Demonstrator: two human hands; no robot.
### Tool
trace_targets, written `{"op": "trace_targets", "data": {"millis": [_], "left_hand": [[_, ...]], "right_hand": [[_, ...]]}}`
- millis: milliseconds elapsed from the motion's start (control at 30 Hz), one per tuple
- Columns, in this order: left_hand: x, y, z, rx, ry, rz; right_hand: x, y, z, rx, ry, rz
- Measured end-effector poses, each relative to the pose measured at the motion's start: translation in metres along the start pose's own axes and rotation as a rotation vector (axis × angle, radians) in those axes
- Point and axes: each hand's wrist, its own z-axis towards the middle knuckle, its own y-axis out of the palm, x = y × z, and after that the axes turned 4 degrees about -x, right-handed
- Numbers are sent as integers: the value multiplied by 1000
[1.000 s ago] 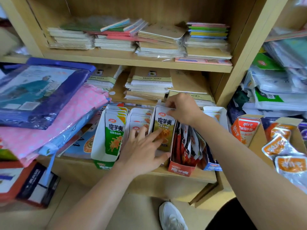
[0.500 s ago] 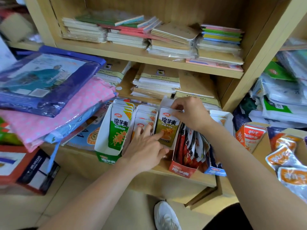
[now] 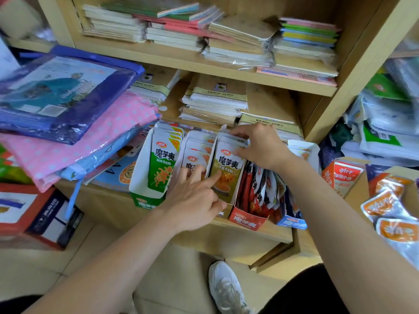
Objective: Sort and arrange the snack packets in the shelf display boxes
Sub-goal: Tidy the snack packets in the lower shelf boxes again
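Straightening step: the right hand [image 3: 260, 146] is pinching the tops of the olive konjac packets [image 3: 226, 168], which are standing in their display box [image 3: 237, 196] on the lower shelf [image 3: 260, 232]. The left hand [image 3: 192, 198] — fingers straight and spread — is pressing the front packet. Next, probably: seating the row level.

魔芋爽 — green packet [image 3: 161, 168], olive packet [image 3: 227, 164], red box [image 3: 246, 219]; 200% — green packet corner.

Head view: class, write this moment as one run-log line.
step: arranging olive packets | left hand: index finger touches front packet | right hand: pinches packet tops at back of row
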Motion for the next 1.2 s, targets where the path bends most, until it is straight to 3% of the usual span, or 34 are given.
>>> {"op": "trace_targets", "data": {"millis": [300,567,733,867,1067,1200], "left_hand": [[-6,3,-25,-45,41,-139],[-4,41,-17,286,25,-115],[-6,55,-15,393,48,-165],[-4,60,-14,438,67,-272],[-2,62,-13,477,70,-359],[-2,58,-11,401,63,-318]], "right_hand": [[-8,-12,-23,-155,-71,2],[-17,-4,-16,-30,-21,-87],[-12,5,-16,145,-152,67],[-5,3,-17,259,-93,63],[-7,-1,-16,26,12,-29],[-9,1,-15,16,1,-41]]}}
